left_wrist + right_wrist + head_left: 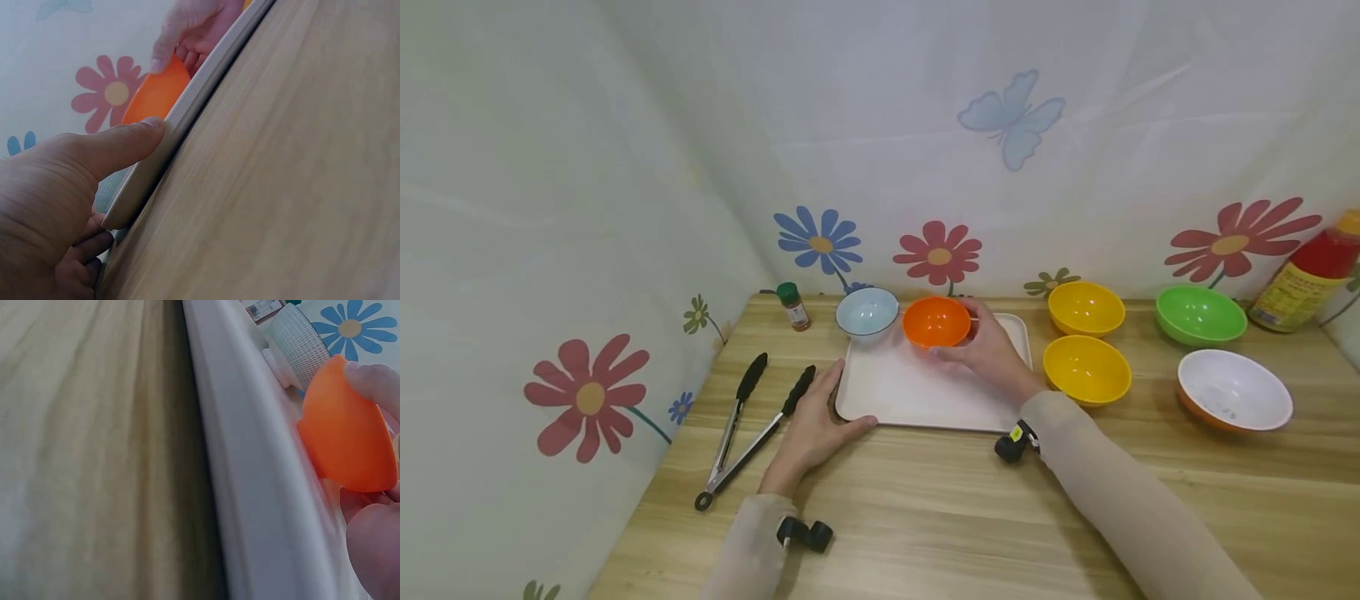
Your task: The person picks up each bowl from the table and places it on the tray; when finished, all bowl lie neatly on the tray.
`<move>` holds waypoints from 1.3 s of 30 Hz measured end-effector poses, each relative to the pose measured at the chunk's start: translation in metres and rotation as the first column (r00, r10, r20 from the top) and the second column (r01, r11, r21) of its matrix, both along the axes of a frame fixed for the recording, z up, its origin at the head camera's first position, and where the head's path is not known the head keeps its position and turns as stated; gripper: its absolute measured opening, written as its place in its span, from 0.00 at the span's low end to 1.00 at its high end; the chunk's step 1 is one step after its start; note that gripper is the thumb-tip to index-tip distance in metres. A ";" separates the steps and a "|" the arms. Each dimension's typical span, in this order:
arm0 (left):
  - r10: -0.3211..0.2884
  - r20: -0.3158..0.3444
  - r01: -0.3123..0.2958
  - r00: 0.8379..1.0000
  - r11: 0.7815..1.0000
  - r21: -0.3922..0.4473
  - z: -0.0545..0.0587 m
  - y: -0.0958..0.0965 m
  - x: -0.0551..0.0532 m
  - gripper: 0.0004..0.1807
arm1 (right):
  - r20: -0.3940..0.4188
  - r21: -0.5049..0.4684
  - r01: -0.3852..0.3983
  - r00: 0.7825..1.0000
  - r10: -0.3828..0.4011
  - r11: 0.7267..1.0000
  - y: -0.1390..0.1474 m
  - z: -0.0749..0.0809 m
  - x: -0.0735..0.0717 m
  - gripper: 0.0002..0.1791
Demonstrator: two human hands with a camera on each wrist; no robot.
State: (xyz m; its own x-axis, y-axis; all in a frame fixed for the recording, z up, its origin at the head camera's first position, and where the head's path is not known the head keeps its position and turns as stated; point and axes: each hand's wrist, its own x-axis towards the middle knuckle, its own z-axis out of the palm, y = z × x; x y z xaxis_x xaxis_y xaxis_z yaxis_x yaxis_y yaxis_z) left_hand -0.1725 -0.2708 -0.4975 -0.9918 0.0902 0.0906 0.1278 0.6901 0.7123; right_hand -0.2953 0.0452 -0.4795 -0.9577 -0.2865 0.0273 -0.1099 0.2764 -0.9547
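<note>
My right hand (988,348) grips a small orange bowl (936,321) at its right side, over the back of a pale rectangular tray (917,408). In the right wrist view the orange bowl (350,434) is tilted, thumb near its rim and fingers at its lower side. My left hand (817,421) rests at the tray's front left corner, with its thumb (134,144) laid along the front rim and its other fingers by the left side. A light blue bowl (867,312) with a dark rim stands left of the orange one, overlapping the tray's back left corner.
Black-handled tongs (730,462) lie spread at the left, near a green-capped spice jar (793,308). Right of the tray stand two yellow bowls (1086,371), a green bowl (1201,315), a white-lined bowl (1235,390) and a red sauce bottle (1303,279). A flowered curtain (865,158) borders the table.
</note>
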 end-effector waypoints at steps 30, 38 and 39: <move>-0.003 0.003 0.003 1.000 1.000 0.000 -0.002 0.000 -0.001 0.67 | -0.019 -0.027 -0.010 1.000 0.010 1.000 0.002 -0.001 -0.006 0.57; -0.004 0.003 0.004 1.000 1.000 0.003 -0.002 0.000 -0.001 0.67 | -0.019 -0.008 0.014 1.000 -0.014 1.000 0.000 0.010 -0.004 0.61; -0.004 0.002 0.003 1.000 1.000 0.004 -0.002 0.000 -0.001 0.67 | -0.025 0.003 0.017 1.000 -0.017 1.000 -0.001 0.011 -0.003 0.62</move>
State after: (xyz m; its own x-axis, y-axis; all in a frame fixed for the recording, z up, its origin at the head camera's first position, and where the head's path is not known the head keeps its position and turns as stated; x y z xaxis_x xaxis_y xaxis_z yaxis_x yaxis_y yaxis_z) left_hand -0.1733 -0.2707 -0.4992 -0.9917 0.0932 0.0886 0.1285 0.6865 0.7157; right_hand -0.2988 0.0446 -0.4683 -0.9616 -0.2699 0.0502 -0.1286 0.2813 -0.9510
